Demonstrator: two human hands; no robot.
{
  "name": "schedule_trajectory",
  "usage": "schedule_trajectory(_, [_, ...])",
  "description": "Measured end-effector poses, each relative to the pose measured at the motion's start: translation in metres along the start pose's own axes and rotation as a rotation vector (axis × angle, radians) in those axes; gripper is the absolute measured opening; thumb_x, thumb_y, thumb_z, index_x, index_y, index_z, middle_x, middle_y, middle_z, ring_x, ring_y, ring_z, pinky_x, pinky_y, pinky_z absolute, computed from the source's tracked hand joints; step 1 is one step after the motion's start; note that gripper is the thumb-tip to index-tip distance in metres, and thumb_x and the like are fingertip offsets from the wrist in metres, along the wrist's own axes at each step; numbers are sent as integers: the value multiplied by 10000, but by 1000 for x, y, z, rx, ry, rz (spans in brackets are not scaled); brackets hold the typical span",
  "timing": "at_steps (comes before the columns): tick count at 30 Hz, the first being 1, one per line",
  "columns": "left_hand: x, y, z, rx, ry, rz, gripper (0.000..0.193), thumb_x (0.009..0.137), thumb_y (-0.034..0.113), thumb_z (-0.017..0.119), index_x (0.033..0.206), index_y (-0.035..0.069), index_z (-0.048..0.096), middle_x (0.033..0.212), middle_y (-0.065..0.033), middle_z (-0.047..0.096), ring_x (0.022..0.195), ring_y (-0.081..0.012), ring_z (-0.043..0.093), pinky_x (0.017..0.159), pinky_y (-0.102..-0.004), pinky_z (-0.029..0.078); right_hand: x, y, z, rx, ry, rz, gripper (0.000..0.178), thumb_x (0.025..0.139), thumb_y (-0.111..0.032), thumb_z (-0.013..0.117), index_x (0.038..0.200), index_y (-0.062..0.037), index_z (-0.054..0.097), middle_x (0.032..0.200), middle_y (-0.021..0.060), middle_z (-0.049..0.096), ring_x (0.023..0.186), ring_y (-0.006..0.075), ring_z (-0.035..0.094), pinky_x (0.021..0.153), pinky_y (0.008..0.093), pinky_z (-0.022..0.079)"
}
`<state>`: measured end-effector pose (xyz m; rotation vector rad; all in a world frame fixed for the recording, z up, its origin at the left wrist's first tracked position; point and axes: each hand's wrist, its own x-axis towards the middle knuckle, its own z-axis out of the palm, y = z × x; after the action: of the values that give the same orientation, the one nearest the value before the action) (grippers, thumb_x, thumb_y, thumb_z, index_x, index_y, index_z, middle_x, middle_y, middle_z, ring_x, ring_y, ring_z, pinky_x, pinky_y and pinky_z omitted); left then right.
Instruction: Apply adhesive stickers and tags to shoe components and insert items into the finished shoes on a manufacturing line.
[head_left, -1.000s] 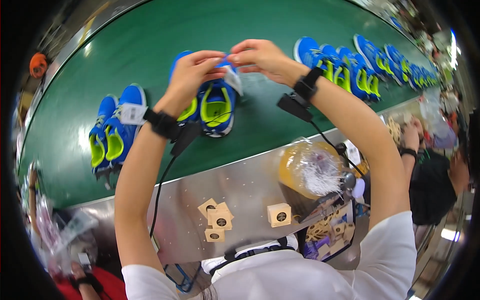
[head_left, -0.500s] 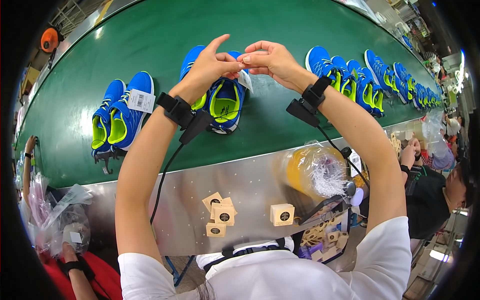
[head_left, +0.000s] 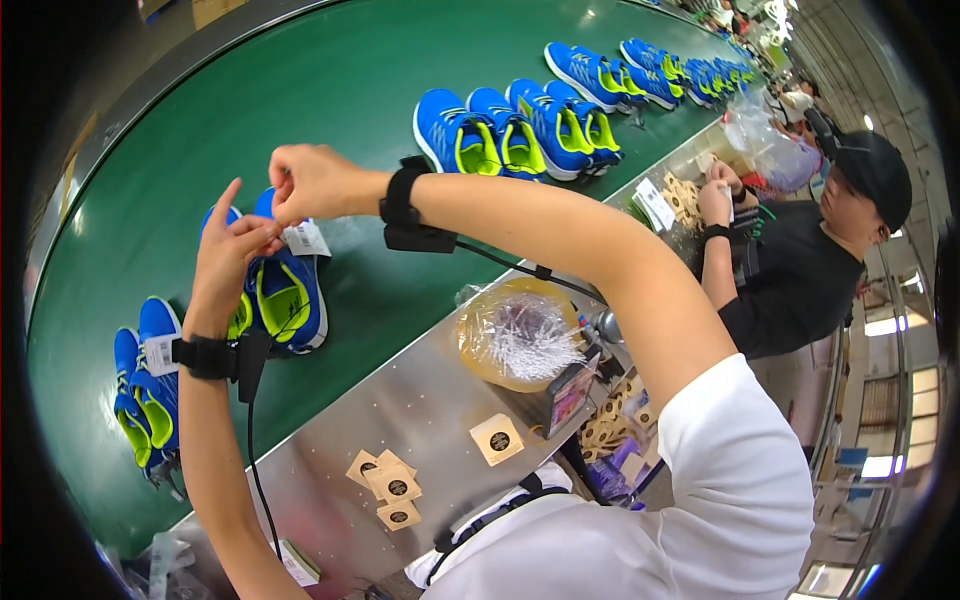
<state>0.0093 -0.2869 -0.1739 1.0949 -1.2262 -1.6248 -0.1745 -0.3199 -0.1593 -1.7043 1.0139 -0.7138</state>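
Both my hands work over a pair of blue shoes (head_left: 290, 300) with lime-green linings on the green belt. My left hand (head_left: 228, 252) is closed in a pinch, its index finger pointing up. Its fingertips meet those of my right hand (head_left: 318, 185), which is closed with curled fingers. What they pinch is too small or hidden to make out. A white tag (head_left: 306, 238) hangs just below the fingertips, in front of the shoes; its attachment is hidden. To the left stands another blue pair (head_left: 150, 390) with a white tag (head_left: 160, 354).
More blue shoes (head_left: 520, 130) line the green belt (head_left: 370, 60) toward the far right. On the metal ledge (head_left: 330, 480) lie tan cards (head_left: 393, 484), a card stack (head_left: 497, 440) and a yellow tub (head_left: 480, 345) of white plastic strands. A co-worker (head_left: 800, 260) in black stands right.
The view has swung to the right, so the shoes and my hands appear farther left and the co-worker shows more. My right hand's fingers are more curled; both hands stay together near the tag.
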Motion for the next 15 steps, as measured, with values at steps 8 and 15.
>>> schedule_trajectory(8, [-7, 1, 1, 127, 5, 44, 761, 784, -49, 599, 1445, 15, 229, 875, -55, 608, 744, -107, 582, 696, -231, 477, -9, -13, -28, -454, 33, -327, 243, 751, -191, 721, 904, -31, 622, 816, 74, 666, 767, 153, 642, 669, 285, 523])
schedule_trajectory(15, [-18, -8, -20, 201, 97, 135, 584, 802, 59, 594, 1340, -33, 387, 1148, -124, 534, 898, -157, 593, 823, -265, 464, -177, -20, -241, -778, 527, 230, 176, 886, -153, 598, 1001, -20, 597, 856, 57, 670, 751, 83, 628, 641, 222, 510])
